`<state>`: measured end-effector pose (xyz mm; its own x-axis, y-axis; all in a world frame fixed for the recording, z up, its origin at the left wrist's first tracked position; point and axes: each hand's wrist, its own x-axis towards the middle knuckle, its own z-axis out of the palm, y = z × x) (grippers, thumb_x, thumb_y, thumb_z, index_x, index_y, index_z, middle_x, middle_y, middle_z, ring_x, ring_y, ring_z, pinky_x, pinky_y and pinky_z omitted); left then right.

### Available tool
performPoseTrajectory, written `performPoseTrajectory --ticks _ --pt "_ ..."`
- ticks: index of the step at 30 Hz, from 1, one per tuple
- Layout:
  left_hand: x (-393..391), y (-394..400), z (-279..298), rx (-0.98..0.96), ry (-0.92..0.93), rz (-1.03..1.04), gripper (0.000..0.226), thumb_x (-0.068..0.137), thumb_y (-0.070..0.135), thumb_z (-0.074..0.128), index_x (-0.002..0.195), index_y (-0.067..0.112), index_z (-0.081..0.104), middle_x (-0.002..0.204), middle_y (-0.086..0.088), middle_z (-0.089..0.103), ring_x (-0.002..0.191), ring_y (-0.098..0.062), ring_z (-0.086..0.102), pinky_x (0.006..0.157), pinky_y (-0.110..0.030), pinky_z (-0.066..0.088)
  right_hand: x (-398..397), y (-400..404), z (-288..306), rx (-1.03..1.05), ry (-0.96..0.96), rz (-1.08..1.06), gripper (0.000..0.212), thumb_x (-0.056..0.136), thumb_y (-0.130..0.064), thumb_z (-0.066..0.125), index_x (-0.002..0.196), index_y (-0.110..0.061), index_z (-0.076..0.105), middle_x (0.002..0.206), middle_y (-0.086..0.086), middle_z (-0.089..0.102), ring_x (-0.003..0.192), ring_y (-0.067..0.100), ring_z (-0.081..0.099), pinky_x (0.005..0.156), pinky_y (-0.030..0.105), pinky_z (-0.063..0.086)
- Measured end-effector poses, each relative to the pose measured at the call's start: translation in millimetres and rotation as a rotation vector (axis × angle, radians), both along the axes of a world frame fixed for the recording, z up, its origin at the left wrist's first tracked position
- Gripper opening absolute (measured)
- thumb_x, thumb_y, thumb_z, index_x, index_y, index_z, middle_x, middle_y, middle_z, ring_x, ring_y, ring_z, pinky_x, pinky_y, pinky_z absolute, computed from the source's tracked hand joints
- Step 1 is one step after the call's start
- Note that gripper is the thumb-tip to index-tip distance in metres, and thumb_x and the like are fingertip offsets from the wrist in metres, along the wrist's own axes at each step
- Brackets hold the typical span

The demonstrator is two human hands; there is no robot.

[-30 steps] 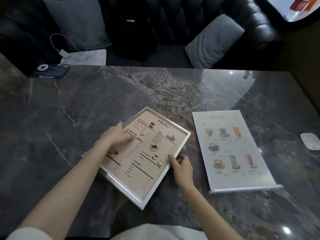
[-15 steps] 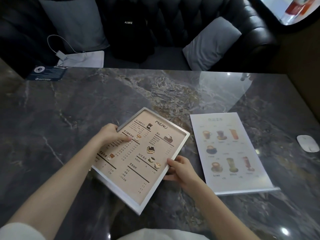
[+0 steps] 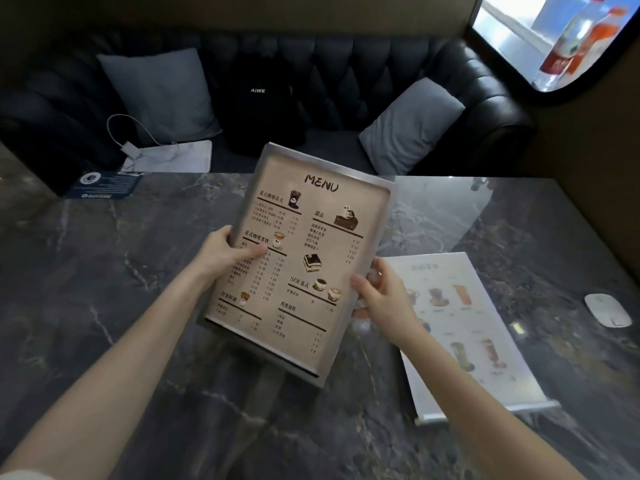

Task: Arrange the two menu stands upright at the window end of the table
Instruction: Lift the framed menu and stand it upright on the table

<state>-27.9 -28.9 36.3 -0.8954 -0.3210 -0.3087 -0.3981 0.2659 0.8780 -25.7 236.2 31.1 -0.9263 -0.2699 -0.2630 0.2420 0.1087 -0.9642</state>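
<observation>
A beige menu stand (image 3: 304,258) in a silver frame, headed "MENU", is lifted off the dark marble table (image 3: 104,271) and tilted toward me. My left hand (image 3: 227,252) grips its left edge, thumb across the front. My right hand (image 3: 377,292) holds its right edge lower down. A second menu stand (image 3: 464,327), white with pictures of drinks, lies flat on the table to the right, its silver base bar nearest me.
A white computer mouse (image 3: 607,310) lies near the table's right edge. A dark card (image 3: 104,185) sits at the far left corner. Behind the table is a black sofa (image 3: 450,81) with grey cushions, a black bag and a white cable. The window (image 3: 561,39) is upper right.
The beige menu stand has risen from lying flat on the table to being held up and tilted toward me in both hands. The view has tipped upward.
</observation>
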Motion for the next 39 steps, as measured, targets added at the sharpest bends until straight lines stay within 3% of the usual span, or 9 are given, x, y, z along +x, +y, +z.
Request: performPoseTrajectory --ticks 3,7,10,14,18,25,32,36,39 --pt "2 9 -3 0.045 0.061 0.010 0.039 0.072 0.018 0.077 0.102 0.015 0.052 0.091 0.006 0.063 0.080 -0.007 0.063 0.060 -0.020 0.051 0 2 -7 0.059 0.101 -0.032 0.015 0.092 -0.007 0.049 0.103 -0.018 0.046 0.101 0.005 0.070 0.091 0.019 0.069 0.075 0.050 0.059" --pt "7 16 -12 0.082 0.119 0.013 0.038 0.075 0.015 0.074 0.105 0.017 0.052 0.091 0.012 0.062 0.081 0.000 0.060 0.055 -0.011 0.053 8 5 -18 0.118 0.193 -0.044 0.020 0.091 -0.011 0.050 0.109 -0.021 0.047 0.102 0.006 0.072 0.095 0.021 0.068 0.082 0.055 0.054" --pt "12 16 -18 0.080 0.132 0.005 0.044 0.073 0.016 0.075 0.112 0.014 0.052 0.095 0.011 0.063 0.085 -0.001 0.061 0.057 -0.012 0.053 15 6 -22 0.165 0.245 -0.059 0.024 0.091 -0.012 0.050 0.105 -0.031 0.047 0.097 0.000 0.072 0.092 0.019 0.069 0.080 0.055 0.055" --pt "21 15 -23 0.073 0.157 0.025 0.039 0.074 0.015 0.074 0.107 0.017 0.054 0.096 0.012 0.064 0.087 0.000 0.061 0.056 -0.012 0.053 26 4 -25 0.171 0.262 -0.053 0.023 0.092 -0.012 0.049 0.114 -0.019 0.047 0.096 -0.005 0.069 0.093 0.017 0.068 0.081 0.052 0.056" --pt "31 14 -29 0.081 0.161 0.027 0.039 0.073 0.018 0.074 0.104 0.024 0.051 0.098 0.015 0.062 0.090 0.001 0.059 0.071 -0.021 0.052 39 3 -28 0.169 0.299 -0.044 0.023 0.092 -0.014 0.047 0.114 -0.020 0.045 0.102 -0.004 0.069 0.095 0.014 0.068 0.083 0.048 0.056" --pt "46 11 -35 0.052 0.146 0.006 0.041 0.073 0.016 0.074 0.108 0.024 0.053 0.104 0.012 0.062 0.102 -0.012 0.060 0.089 -0.036 0.051 53 2 -32 0.193 0.345 -0.040 0.025 0.092 -0.012 0.048 0.106 -0.031 0.046 0.086 -0.030 0.068 0.091 -0.004 0.065 0.079 0.030 0.058" --pt "52 13 -35 0.038 0.088 0.030 0.054 0.070 0.027 0.075 0.116 0.019 0.050 0.123 -0.003 0.061 0.116 -0.022 0.057 0.098 -0.048 0.048 53 5 -29 0.220 0.329 -0.008 0.017 0.092 -0.016 0.049 0.097 -0.032 0.046 0.092 -0.020 0.065 0.087 -0.004 0.065 0.079 0.032 0.057" --pt "57 21 -30 0.020 0.034 0.060 0.059 0.071 0.018 0.077 0.120 0.017 0.044 0.129 -0.005 0.056 0.122 -0.024 0.052 0.101 -0.048 0.046 46 11 -21 0.339 0.335 0.129 0.003 0.093 -0.020 0.048 0.096 -0.020 0.049 0.094 -0.010 0.064 0.085 0.004 0.062 0.080 0.031 0.055" --pt "64 38 -21 -0.030 0.022 0.073 0.075 0.075 0.013 0.074 0.136 0.012 0.033 0.134 0.001 0.048 0.123 -0.016 0.044 0.107 -0.042 0.038 30 23 -7 0.464 0.331 0.346 0.019 0.091 -0.018 0.052 0.109 -0.011 0.052 0.106 -0.001 0.069 0.094 0.016 0.065 0.083 0.032 0.053"
